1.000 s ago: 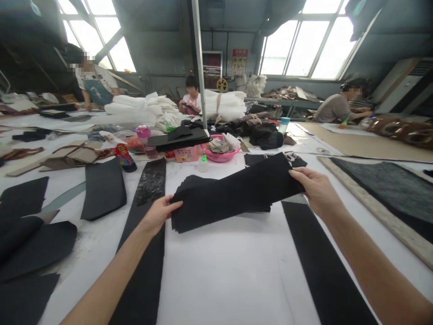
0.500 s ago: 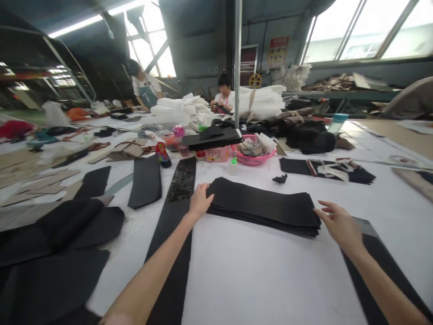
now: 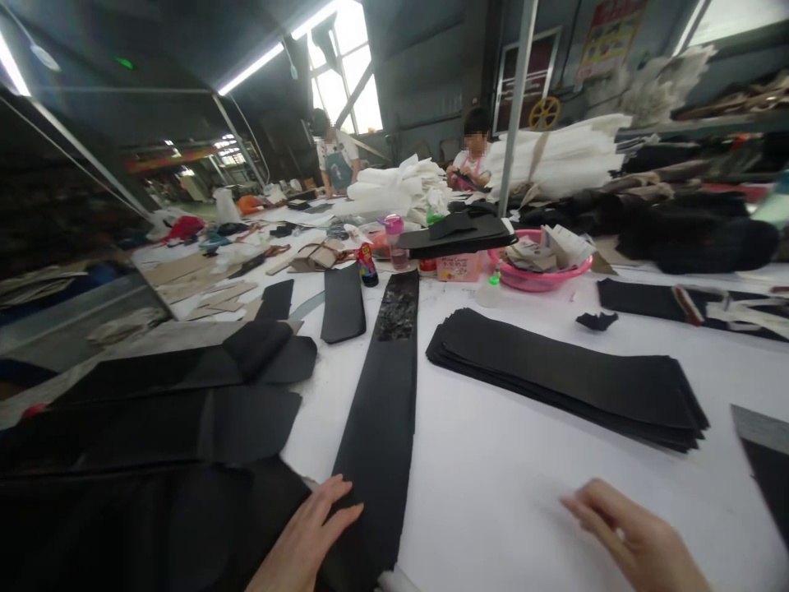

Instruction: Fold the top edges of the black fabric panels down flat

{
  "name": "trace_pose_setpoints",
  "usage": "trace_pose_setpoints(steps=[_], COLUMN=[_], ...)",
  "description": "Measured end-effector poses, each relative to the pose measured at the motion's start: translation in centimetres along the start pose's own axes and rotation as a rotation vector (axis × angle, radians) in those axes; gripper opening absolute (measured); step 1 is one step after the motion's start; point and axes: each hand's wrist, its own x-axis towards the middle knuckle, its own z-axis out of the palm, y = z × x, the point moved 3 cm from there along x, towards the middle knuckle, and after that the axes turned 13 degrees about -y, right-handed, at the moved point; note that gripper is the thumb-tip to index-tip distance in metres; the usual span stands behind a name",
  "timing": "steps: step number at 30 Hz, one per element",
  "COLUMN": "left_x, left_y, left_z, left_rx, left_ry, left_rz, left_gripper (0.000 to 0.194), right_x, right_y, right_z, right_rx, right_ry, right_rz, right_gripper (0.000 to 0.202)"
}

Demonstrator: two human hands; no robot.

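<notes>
My left hand (image 3: 311, 530) is at the bottom, fingers apart, over the left edge of a long black strip (image 3: 379, 411) with a shiny dark patch near its far end. It holds nothing that I can see. My right hand (image 3: 629, 534) hovers above the white table (image 3: 493, 493) at the lower right, its fingers curled together and slightly blurred; whether anything is between them is hidden. A fanned stack of black pieces (image 3: 567, 370) lies beyond it, touched by neither hand.
Large black sheets (image 3: 141, 427) cover the left side. Behind the stack are a pink basket (image 3: 546, 275) with papers, a small green-capped bottle (image 3: 490, 289) and a black scrap (image 3: 597, 321). A metal pole (image 3: 518, 107) rises mid-table. Two people are at the far side.
Both hands have left the black stack and come nearer. My left hand is now at the long strip, my right hand over the table. The view has turned left.
</notes>
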Motion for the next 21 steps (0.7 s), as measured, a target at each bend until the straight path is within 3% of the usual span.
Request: trace_pose_setpoints(steps=[1, 3, 4, 7, 11, 13, 16, 19, 21], left_x=[-0.7, -1.5, -1.8, -2.2, -2.3, -2.3, -2.2, -1.3, 0.4], left_y=[-0.4, -0.9, -1.0, -0.7, 0.9, 1.9, 2.9, 2.3, 1.8], left_z=[0.5, 0.9, 1.0, 0.4, -1.4, -2.3, -3.0, -3.5, -3.8], left_rx=[0.041, 0.115, 0.140, 0.160, 0.142, 0.121, 0.038, -0.163, -0.266], left_ry=[0.026, 0.104, 0.147, 0.250, 0.406, 0.479, 0.570, 0.715, 0.704], left_rz=[0.009, 0.040, 0.064, 0.152, 0.220, 0.258, 0.282, 0.110, 0.013], left_gripper=[0.079, 0.071, 0.067, 0.051, 0.038, 0.035, 0.036, 0.035, 0.023], right_x=[0.4, 0.7, 0.7, 0.4, 0.6, 1.3, 2.7, 3.5, 3.6], right_y=[-2.3, -6.8, -8.9, -14.1, -18.4, -19.1, -19.1, -18.9, -18.9], right_z=[1.9, 5.0, 6.4, 10.3, 13.3, 13.6, 12.8, 10.8, 9.4], right_rx=[0.014, 0.000, -0.024, -0.096, -0.057, 0.019, 0.194, 0.291, 0.318], right_ry=[-0.130, -0.256, -0.302, -0.374, -0.297, -0.269, -0.298, -0.214, -0.114], right_rz=[-0.103, -0.274, -0.343, -0.492, -0.559, -0.469, -0.329, -0.301, -0.322], right_gripper=[0.023, 0.008, 0.010, 0.039, 0.066, 0.059, 0.021, 0.012, 0.009])
